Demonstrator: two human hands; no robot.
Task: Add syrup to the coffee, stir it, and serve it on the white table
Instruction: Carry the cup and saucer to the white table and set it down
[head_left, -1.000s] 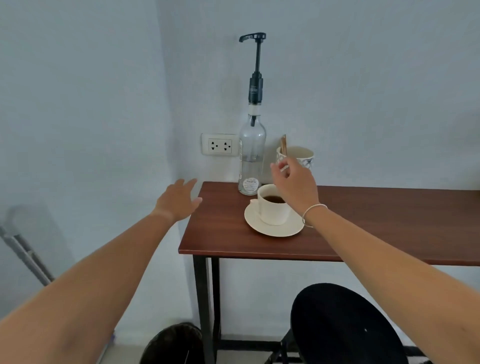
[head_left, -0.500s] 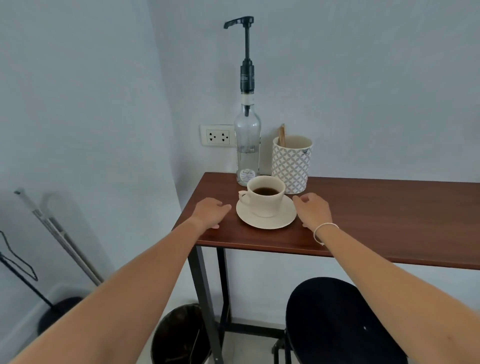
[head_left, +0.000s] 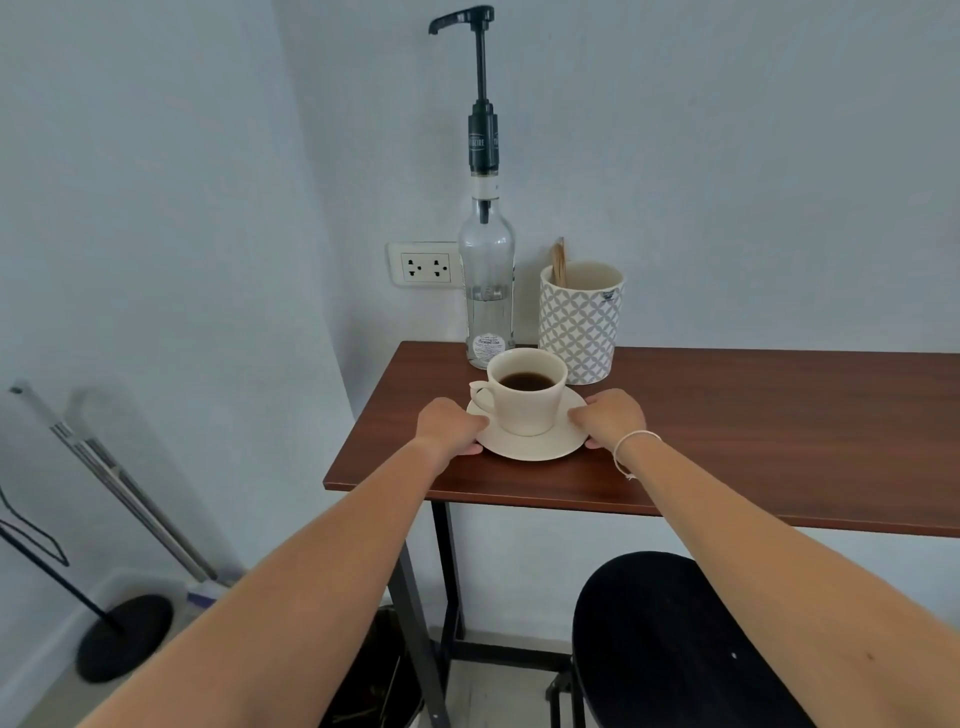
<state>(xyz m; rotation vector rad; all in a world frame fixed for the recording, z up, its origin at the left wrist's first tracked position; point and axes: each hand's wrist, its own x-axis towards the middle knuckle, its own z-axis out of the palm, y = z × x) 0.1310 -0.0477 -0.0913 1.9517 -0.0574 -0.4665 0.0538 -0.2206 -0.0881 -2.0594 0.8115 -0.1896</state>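
Note:
A cream cup of dark coffee (head_left: 527, 392) stands on a cream saucer (head_left: 535, 447) near the left end of the brown wooden table (head_left: 753, 431). My left hand (head_left: 451, 427) grips the saucer's left rim and my right hand (head_left: 610, 420) grips its right rim. Behind the cup stands a clear glass syrup bottle (head_left: 487, 280) with a tall black pump. To the bottle's right, a patterned white holder (head_left: 581, 322) has wooden stir sticks (head_left: 559, 262) poking out of it.
A black round stool (head_left: 675, 644) sits below the table's front edge. A dark bin (head_left: 374, 680) is under the table's left leg. A wall socket (head_left: 425, 265) is behind the bottle. A stand base (head_left: 124, 636) and poles lean at the left wall.
My right hand has come down from over the cup to the saucer's right rim. My left hand has moved in from the table's left end to the saucer's left rim.

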